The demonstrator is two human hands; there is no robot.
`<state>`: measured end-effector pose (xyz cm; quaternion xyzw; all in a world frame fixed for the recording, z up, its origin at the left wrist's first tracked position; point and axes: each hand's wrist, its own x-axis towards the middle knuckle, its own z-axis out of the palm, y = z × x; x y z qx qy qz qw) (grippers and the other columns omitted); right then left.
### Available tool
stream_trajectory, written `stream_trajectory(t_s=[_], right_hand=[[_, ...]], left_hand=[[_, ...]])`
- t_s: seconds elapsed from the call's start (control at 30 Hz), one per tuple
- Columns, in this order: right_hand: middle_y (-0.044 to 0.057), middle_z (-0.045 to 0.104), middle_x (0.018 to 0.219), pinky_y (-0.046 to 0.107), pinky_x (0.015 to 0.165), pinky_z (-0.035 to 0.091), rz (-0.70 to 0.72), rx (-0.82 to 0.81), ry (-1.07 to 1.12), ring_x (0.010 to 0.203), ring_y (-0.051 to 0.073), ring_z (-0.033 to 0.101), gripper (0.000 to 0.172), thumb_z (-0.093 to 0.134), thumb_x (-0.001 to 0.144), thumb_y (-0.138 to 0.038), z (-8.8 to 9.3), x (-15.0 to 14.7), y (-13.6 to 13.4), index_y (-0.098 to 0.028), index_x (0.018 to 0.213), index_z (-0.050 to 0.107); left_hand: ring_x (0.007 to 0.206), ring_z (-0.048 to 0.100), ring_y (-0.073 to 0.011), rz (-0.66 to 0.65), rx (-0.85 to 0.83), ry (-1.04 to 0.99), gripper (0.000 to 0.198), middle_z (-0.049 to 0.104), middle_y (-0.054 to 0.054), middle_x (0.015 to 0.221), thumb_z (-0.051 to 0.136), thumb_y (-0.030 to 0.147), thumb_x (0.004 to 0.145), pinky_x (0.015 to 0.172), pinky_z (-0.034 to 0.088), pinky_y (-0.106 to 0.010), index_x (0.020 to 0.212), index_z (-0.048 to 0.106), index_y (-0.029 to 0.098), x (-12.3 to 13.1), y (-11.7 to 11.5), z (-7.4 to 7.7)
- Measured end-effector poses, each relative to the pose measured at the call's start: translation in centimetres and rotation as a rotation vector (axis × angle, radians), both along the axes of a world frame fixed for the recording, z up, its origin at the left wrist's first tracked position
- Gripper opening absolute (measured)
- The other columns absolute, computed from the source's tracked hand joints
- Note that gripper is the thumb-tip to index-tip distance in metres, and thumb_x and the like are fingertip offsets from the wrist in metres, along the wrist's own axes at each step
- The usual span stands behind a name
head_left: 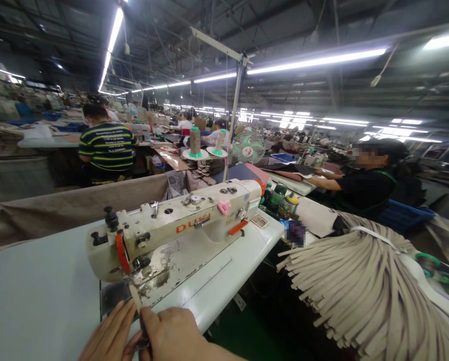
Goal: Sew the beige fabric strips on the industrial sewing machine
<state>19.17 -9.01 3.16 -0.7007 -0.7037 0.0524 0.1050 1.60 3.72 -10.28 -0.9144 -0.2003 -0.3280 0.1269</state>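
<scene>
A narrow beige strip (pixel 135 298) runs from under the needle area of the white sewing machine (pixel 209 220) towards me. My right hand (pixel 173 328) is closed, thumb and fingers pinching the strip's near part. To its left, my left hand (pixel 113 328) lies with fingers stretched out and close together on the bed, fingertips beside the strip. Between the hands, low in the view, is a dark metallic object (pixel 142 341); its kind and which hand touches it cannot be made out. The machine head hides the needle and presser foot in part.
A large bundle of beige strips (pixel 359 271) hangs at the right, bound by a white band. Thread cones (pixel 195 143) stand behind the machine, near a green fan (pixel 249 146). Jars (pixel 279 198) sit right of the machine. Co-workers sit at left and right.
</scene>
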Motion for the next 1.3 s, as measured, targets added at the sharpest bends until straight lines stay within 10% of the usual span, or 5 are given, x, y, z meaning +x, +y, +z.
stream_trajectory(t_s=[0.3,0.57,0.8,1.3], right_hand=[[0.01,0.078,0.1,0.04,0.073,0.06,0.006,0.038,0.071,0.082,0.03,0.074,0.055,0.061,0.086,-0.04,0.0,0.3,-0.4,-0.018,0.136,0.054],[0.003,0.08,0.097,0.028,0.079,0.053,-0.074,0.077,0.325,0.089,0.021,0.074,0.043,0.058,0.086,-0.021,1.5,3.1,-0.5,-0.028,0.128,0.066],[0.006,0.079,0.098,0.03,0.077,0.054,-0.111,0.299,0.139,0.086,0.021,0.074,0.038,0.049,0.09,-0.016,-1.8,6.9,0.5,-0.022,0.12,0.071],[0.009,0.08,0.098,0.031,0.075,0.061,0.015,0.449,-0.014,0.082,0.023,0.076,0.032,0.049,0.094,-0.024,-3.7,7.8,0.6,-0.019,0.118,0.07]], left_hand=[[0.138,0.056,-0.0334,0.069,-0.047,0.072,0.075,0.054,-0.016,0.155,0.043,0.043,0.1,0.113,0.047,-0.05,0.165,0.015,0.017,0.1,-1.1,1.3],[0.139,0.056,-0.0298,0.189,-0.102,0.046,0.068,0.058,-0.014,0.151,0.042,0.05,0.104,0.113,0.05,-0.048,0.161,0.029,0.015,1.7,-4.1,6.6],[0.144,0.051,-0.029,0.269,-0.227,0.147,0.059,0.055,-0.014,0.154,0.054,0.043,0.102,0.117,0.049,-0.048,0.15,0.046,0.01,2.3,-5.2,9.6],[0.148,0.046,-0.0248,0.314,-0.38,0.103,0.063,0.054,-0.011,0.156,0.045,0.054,0.104,0.124,0.037,-0.041,0.152,0.045,0.013,2.7,-5.4,10.4]])
